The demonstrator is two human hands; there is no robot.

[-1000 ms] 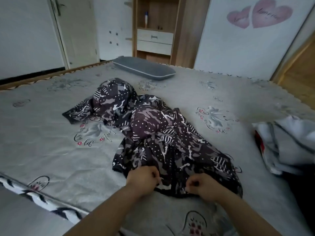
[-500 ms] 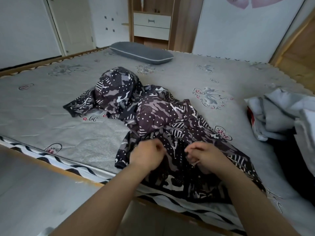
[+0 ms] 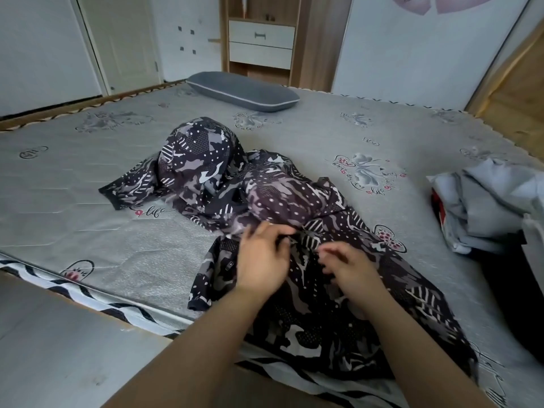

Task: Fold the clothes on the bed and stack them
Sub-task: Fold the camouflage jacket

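A dark camouflage-print garment lies crumpled across the near half of the grey mattress, its lower edge hanging over the bed's front side. Your left hand and right hand rest on it side by side, fingers loosely curled into the fabric, though I cannot tell whether they pinch it. A pile of grey clothes sits at the right, a grey pillow at the far end.

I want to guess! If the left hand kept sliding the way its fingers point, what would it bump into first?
Probably the puffed-up hump of the patterned garment, right past the left hand. Its fingers point up the bed, though depth is hard to judge.
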